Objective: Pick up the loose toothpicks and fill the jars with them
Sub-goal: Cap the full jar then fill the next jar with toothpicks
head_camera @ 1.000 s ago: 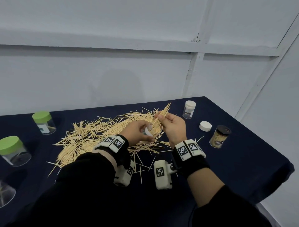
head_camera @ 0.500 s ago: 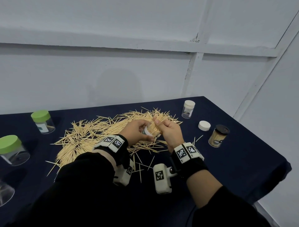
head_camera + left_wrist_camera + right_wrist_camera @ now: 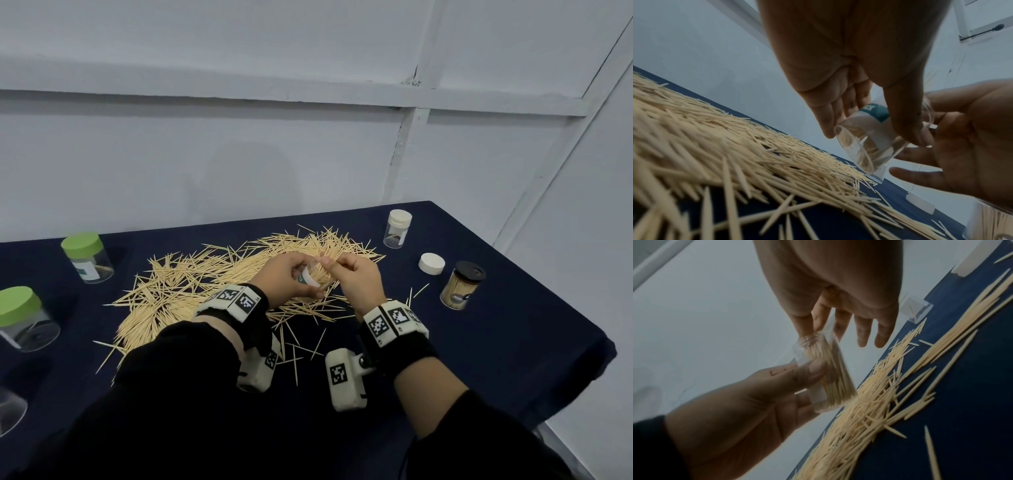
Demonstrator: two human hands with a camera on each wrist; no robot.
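Loose toothpicks [image 3: 191, 284] lie in a wide heap on the dark blue tablecloth [image 3: 479, 342]. My left hand [image 3: 291, 281] grips a small clear jar [image 3: 313, 275], tilted with its mouth toward the right hand. In the right wrist view the jar [image 3: 830, 373] holds a bundle of toothpicks. My right hand [image 3: 352, 277] is at the jar's mouth, and its fingers [image 3: 863, 331] are straight and spread with nothing between them. In the left wrist view the jar's clear base [image 3: 861, 149] faces the camera, thumb on the label.
Two green-lidded jars [image 3: 87, 257] [image 3: 24, 318] and a clear open jar [image 3: 10, 407] stand at the left. On the right are a white-lidded jar [image 3: 397, 229], a loose white lid [image 3: 431, 263] and a black-lidded jar full of toothpicks [image 3: 460, 289]. The table's right edge is close.
A second ago the right hand pinched a bundle of toothpicks sticking up out of the jar's mouth. The bundle has since gone down into the jar and the fingers have let go.
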